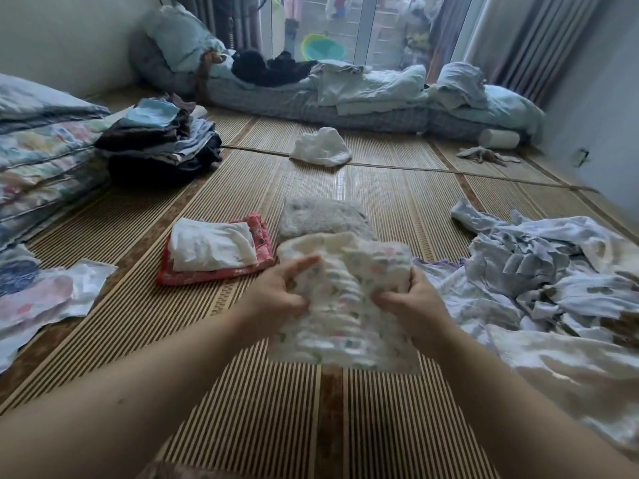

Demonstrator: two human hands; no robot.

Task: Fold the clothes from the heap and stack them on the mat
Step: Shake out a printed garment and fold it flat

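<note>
**Squaring the printed cloth before it joins a stack**

A striped woven mat (242, 392) fills the lower frame; at centre the left hand (276, 292) and right hand (411, 300) each pinch the printed cloth (342, 305); best to align edges, then press flat; the heap (539, 271) lies right; beyond, a red-and-white stack (214, 250) left of centre, a grey folded piece (318, 216) just behind.
</note>
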